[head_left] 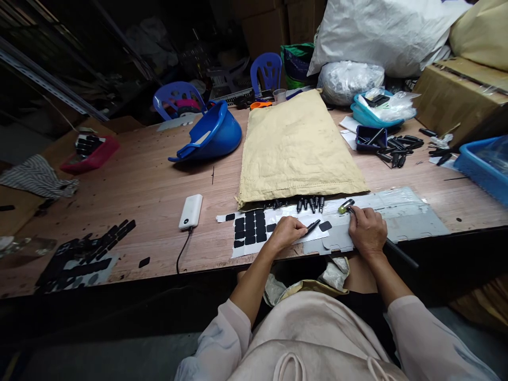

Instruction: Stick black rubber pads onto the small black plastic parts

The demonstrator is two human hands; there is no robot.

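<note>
Presently, left hand [288,233] fingers pinch a black clip [313,226] beside the pad sheet [250,230]; right hand [367,230] fingers clench a tool [346,207], resting on the surface [159,185].

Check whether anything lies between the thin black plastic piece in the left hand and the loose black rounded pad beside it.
Nothing visible. The left hand holds the thin black plastic piece, tip just short of the loose black rounded pad; only bare white backing sheet lies between.

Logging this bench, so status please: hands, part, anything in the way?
Left hand shut on black part. Right hand shut on tool. Pad sheet beside left hand; loose pad between hands.
</note>
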